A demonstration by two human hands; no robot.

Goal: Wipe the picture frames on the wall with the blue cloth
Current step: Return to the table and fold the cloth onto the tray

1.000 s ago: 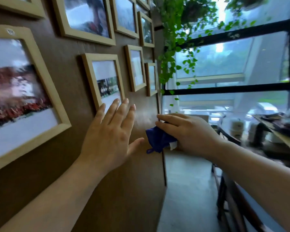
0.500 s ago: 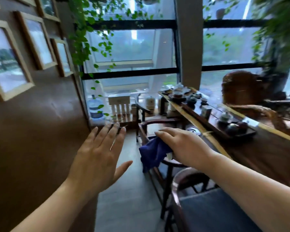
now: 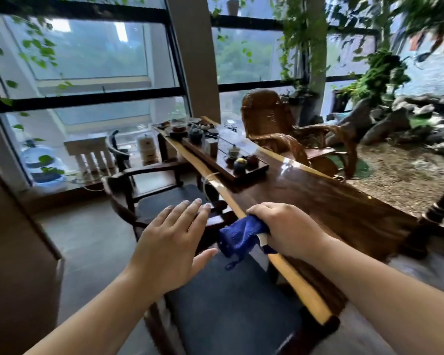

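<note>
My right hand (image 3: 287, 230) is closed around the bunched blue cloth (image 3: 241, 235), which hangs out to the left of my fist above the near edge of the long wooden table (image 3: 331, 201). My left hand (image 3: 169, 242) is held flat with its fingers spread and nothing in it, over a dark chair seat (image 3: 231, 303). No picture frames are in view. Only a bare strip of the brown wall (image 3: 13, 252) shows at the left edge.
A tea tray (image 3: 241, 175) with cups and small pots sits on the table. Two dark wooden chairs (image 3: 149, 190) stand along its near side, and a wicker rocking chair (image 3: 280, 129) stands behind it. Large windows with hanging vines fill the back; gravel and rocks lie at right.
The view has swung right, away from the wall of picture frames to the table and windows. Both hands stay in front of me, and the cloth remains in my right hand.
</note>
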